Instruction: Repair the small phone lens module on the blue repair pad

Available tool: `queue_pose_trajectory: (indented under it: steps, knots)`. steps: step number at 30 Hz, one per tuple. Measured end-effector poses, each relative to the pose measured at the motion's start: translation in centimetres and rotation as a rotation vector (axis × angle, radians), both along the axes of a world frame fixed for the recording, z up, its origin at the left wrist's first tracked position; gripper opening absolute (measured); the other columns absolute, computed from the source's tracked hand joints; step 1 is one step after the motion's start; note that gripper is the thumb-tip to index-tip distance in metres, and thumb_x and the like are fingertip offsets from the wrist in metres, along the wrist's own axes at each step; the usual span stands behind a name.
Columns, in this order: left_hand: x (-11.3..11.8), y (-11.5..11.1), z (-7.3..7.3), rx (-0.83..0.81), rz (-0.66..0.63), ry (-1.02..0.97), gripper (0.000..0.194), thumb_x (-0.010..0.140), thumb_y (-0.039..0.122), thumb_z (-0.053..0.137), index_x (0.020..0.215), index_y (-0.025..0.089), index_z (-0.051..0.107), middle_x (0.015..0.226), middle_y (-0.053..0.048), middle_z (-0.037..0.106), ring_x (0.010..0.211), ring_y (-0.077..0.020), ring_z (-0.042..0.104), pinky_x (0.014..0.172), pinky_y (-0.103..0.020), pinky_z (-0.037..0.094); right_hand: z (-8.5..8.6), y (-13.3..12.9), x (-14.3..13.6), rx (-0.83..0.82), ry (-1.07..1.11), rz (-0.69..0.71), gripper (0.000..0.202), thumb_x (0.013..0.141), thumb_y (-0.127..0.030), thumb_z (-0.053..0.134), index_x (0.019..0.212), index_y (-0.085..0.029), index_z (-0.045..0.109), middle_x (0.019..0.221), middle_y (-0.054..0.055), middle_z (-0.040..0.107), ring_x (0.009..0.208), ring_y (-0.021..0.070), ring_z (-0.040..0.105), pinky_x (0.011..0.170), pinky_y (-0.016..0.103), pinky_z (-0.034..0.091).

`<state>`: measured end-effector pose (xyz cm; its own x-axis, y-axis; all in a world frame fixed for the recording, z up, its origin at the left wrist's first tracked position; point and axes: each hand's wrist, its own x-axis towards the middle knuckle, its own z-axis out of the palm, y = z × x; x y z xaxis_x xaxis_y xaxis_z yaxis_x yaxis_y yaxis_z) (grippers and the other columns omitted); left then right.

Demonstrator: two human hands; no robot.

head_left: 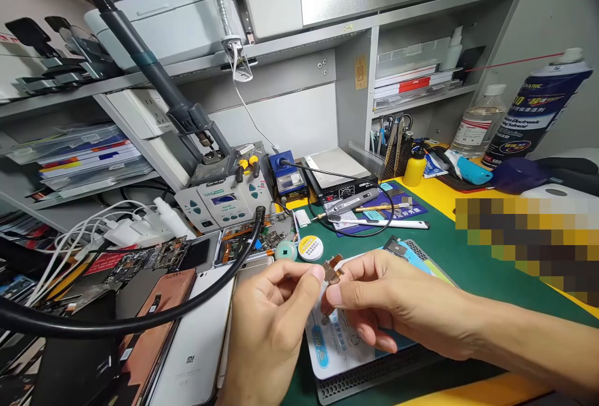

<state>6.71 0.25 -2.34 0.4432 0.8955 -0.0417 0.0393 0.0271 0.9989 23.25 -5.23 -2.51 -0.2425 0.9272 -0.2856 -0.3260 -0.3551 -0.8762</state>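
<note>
Both of my hands meet near the centre over a white and blue printed mat [322, 359]. Between them is a small brown and metallic flex part [331, 270]. My left hand [276, 312] pinches its left side between thumb and index finger. On its right side, the thumb and index finger of my right hand [384, 297] close on the same part, the other fingers curled below. Just behind the hands stand a round yellow and white tin [310, 248] and a pale green round container [286, 251]. A dark small component [395, 246] lies beyond my right hand.
Phones [189, 337] and circuit boards lie at the left, crossed by a thick black hose [187, 319]. A rework station [227, 202], a soldering iron [353, 202] and a white-handled brush [384, 224] lie behind. A yellow bottle [414, 168] and spray can [536, 113] stand at the right.
</note>
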Motion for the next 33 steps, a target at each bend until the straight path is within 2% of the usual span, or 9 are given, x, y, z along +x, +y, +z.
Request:
queue_pose_trajectory:
  steps: [6,11,14,17,20,26,33]
  knots:
    - [-0.2,0.3,0.0,0.043,0.046,0.008,0.026,0.078,0.039,0.074,0.074,0.014,0.069,0.048,0.007,0.040,0.045,-0.0049,0.032,0.039,-0.015,0.026,0.2,-0.3,-0.1,-0.035,-0.019,-0.036,0.022,0.081,-0.032,0.072,0.078,-0.011,0.068,0.047,-0.001,0.056,0.038,0.0055,0.041,0.039,0.015,0.035]
    - [-0.2,-0.1,0.6,0.070,0.084,0.070,0.026,0.076,0.038,0.074,0.069,0.014,0.069,0.046,0.008,0.034,0.042,-0.0040,0.024,0.036,-0.016,0.021,0.1,-0.5,-0.1,-0.013,-0.103,-0.082,0.021,0.083,-0.032,0.068,0.075,-0.013,0.065,0.046,-0.002,0.054,0.041,0.0075,0.044,0.038,0.016,0.035]
    - [-0.1,-0.3,1.0,0.069,0.102,0.086,0.025,0.074,0.038,0.075,0.067,0.015,0.069,0.045,0.008,0.034,0.043,-0.0039,0.023,0.041,-0.016,0.027,0.0,-0.6,0.1,0.039,-0.216,-0.115,0.018,0.085,-0.030,0.063,0.075,-0.015,0.064,0.046,-0.002,0.054,0.041,0.0082,0.043,0.038,0.017,0.033]
    - [-0.1,-0.2,1.1,0.081,0.074,0.113,0.026,0.075,0.039,0.073,0.069,0.015,0.069,0.051,0.004,0.050,0.047,-0.0056,0.035,0.047,-0.017,0.033,0.0,-0.6,0.2,0.071,-0.330,-0.146,0.019,0.086,-0.031,0.061,0.075,-0.015,0.064,0.045,-0.003,0.052,0.037,0.0073,0.037,0.036,0.018,0.028]
    - [-0.2,-0.1,1.1,0.098,0.015,0.179,0.026,0.077,0.041,0.071,0.072,0.015,0.070,0.062,-0.001,0.061,0.056,-0.0101,0.047,0.049,-0.019,0.033,0.2,-0.6,0.2,0.086,-0.411,-0.203,0.020,0.087,-0.031,0.062,0.075,-0.015,0.064,0.045,-0.005,0.048,0.038,0.0059,0.035,0.036,0.017,0.025]
    - [-0.4,0.1,0.9,0.111,-0.057,0.269,0.027,0.078,0.042,0.068,0.072,0.015,0.069,0.067,-0.003,0.064,0.059,-0.0123,0.051,0.049,-0.021,0.032,0.4,-0.9,-0.2,0.228,-0.559,-0.320,0.012,0.081,-0.020,0.065,0.070,-0.014,0.064,0.054,-0.006,0.049,0.047,0.0056,0.036,0.043,0.017,0.028]
    - [-0.5,0.2,0.8,0.084,-0.141,0.307,0.021,0.076,0.035,0.069,0.070,0.015,0.067,0.066,-0.004,0.062,0.060,-0.0133,0.050,0.048,-0.020,0.032,-0.1,-1.1,0.0,0.448,-0.803,-0.350,0.019,0.087,-0.030,0.063,0.072,-0.017,0.065,0.056,-0.004,0.050,0.051,0.0089,0.039,0.045,0.021,0.030]
